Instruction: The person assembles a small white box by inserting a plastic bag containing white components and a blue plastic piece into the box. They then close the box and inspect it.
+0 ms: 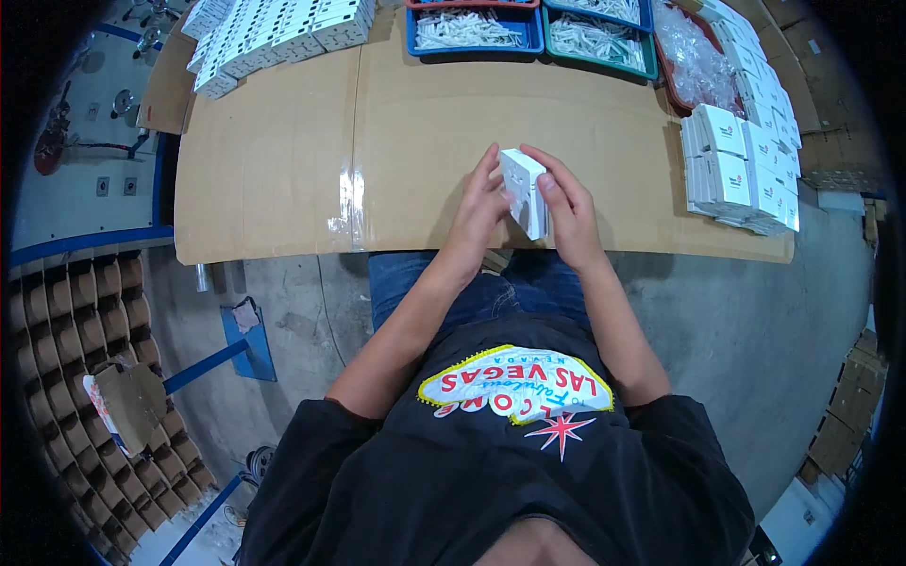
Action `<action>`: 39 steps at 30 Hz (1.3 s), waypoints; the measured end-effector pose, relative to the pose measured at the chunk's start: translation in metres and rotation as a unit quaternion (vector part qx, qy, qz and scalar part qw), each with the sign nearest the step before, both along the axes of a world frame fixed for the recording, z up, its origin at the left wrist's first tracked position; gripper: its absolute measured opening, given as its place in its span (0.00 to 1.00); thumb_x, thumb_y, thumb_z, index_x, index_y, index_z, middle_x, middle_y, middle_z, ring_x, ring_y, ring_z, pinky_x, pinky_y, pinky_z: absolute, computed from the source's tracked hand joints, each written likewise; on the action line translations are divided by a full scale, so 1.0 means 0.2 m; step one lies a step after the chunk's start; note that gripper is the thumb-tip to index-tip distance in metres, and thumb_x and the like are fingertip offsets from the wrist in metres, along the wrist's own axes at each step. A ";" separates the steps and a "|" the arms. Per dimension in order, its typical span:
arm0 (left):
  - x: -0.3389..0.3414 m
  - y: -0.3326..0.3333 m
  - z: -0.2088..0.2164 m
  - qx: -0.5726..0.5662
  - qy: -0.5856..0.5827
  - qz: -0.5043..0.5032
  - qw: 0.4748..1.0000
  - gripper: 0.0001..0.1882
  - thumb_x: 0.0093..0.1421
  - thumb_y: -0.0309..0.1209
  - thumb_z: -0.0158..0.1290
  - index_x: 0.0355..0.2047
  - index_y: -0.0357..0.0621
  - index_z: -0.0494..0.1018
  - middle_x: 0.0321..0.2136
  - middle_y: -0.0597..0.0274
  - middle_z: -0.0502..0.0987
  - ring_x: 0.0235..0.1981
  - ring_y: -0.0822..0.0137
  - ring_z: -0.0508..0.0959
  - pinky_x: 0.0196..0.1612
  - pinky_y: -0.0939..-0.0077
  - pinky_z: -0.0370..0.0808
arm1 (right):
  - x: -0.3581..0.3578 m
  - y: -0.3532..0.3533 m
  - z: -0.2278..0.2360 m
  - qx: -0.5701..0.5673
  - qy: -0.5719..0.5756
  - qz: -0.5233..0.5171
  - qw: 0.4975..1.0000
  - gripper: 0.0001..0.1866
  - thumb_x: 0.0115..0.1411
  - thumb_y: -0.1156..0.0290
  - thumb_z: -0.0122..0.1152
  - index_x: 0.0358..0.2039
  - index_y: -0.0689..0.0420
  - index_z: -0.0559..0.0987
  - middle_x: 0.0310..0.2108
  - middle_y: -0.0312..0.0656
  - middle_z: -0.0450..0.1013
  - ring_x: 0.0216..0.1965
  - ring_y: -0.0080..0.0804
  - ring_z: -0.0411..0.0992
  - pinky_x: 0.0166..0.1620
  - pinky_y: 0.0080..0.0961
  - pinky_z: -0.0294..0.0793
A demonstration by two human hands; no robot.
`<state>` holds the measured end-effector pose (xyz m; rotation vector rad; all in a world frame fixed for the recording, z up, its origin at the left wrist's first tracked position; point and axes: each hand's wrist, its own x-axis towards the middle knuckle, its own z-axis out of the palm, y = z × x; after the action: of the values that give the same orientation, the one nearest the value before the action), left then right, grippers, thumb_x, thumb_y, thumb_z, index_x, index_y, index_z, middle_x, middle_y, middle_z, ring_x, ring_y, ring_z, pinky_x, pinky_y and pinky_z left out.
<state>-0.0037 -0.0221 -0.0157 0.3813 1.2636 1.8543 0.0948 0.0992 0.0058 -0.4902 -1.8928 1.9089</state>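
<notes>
A small white box (520, 191) is held upright and slightly tilted above the near edge of the cardboard-covered table (425, 123). My right hand (573, 212) grips its right side, with the thumb against the narrow side face and the index finger along the top edge. At the box's left face is my left hand (477, 215), its fingers bent and its thumb resting on that face. The underside of the box and part of my left fingertips are hidden.
Rows of white boxes (283, 33) stand far left. Blue tray (472, 47) and green tray (604, 57) hold small white parts at the back. A red tray (694, 66) holds clear plastic bags. Stacked white cartons (741, 179) stand at the right edge.
</notes>
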 end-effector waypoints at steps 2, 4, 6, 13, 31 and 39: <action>-0.01 -0.02 0.06 -0.069 -0.152 -0.036 0.985 0.38 0.67 0.55 0.47 0.69 0.44 0.54 0.57 0.54 0.65 0.59 0.58 0.69 0.57 0.62 0.72 | 0.00 -0.02 -0.01 0.044 0.009 -0.022 0.999 0.24 0.69 0.68 0.51 0.64 0.61 0.69 0.59 0.49 0.71 0.61 0.36 0.69 0.61 0.30 0.67; -0.01 -0.03 0.14 -0.088 -0.246 -0.073 0.963 0.36 0.69 0.59 0.42 0.66 0.45 0.58 0.53 0.56 0.69 0.55 0.61 0.72 0.54 0.62 0.73 | 0.02 0.00 -0.01 0.166 0.016 0.016 0.986 0.26 0.68 0.70 0.51 0.65 0.62 0.67 0.60 0.53 0.69 0.61 0.43 0.68 0.63 0.33 0.65; 0.01 -0.03 0.17 -0.054 -0.284 -0.117 0.950 0.34 0.70 0.60 0.41 0.63 0.47 0.62 0.49 0.59 0.72 0.51 0.63 0.74 0.51 0.62 0.73 | 0.01 0.00 -0.01 0.257 0.029 0.037 0.965 0.27 0.67 0.70 0.51 0.66 0.64 0.66 0.61 0.56 0.68 0.62 0.49 0.67 0.64 0.35 0.64; 0.10 0.03 0.20 -0.069 -0.216 0.007 0.974 0.29 0.72 0.59 0.36 0.54 0.47 0.68 0.41 0.62 0.74 0.43 0.68 0.76 0.49 0.68 0.73 | -0.02 -0.04 -0.02 0.324 0.052 0.046 0.943 0.28 0.69 0.67 0.52 0.66 0.66 0.64 0.66 0.59 0.62 0.67 0.54 0.62 0.67 0.39 0.61; 0.11 0.01 0.14 -0.017 -0.224 0.012 0.974 0.27 0.73 0.56 0.37 0.57 0.49 0.66 0.44 0.64 0.74 0.45 0.70 0.76 0.50 0.67 0.72 | -0.03 -0.05 -0.04 0.213 0.060 0.052 0.974 0.28 0.75 0.57 0.41 0.66 0.64 0.66 0.66 0.54 0.64 0.67 0.50 0.63 0.67 0.35 0.62; 0.07 0.01 0.11 -0.044 0.022 0.048 0.998 0.33 0.65 0.37 0.54 0.68 0.47 0.56 0.55 0.58 0.68 0.57 0.64 0.70 0.59 0.61 0.69 | -0.02 -0.01 -0.05 0.044 0.071 0.023 0.996 0.28 0.73 0.58 0.48 0.67 0.62 0.65 0.67 0.53 0.62 0.70 0.44 0.59 0.69 0.37 0.57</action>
<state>0.0101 -0.0205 0.0060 0.3213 1.4104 1.8722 0.0905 0.0968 -0.0035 -0.2795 -1.9014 1.8277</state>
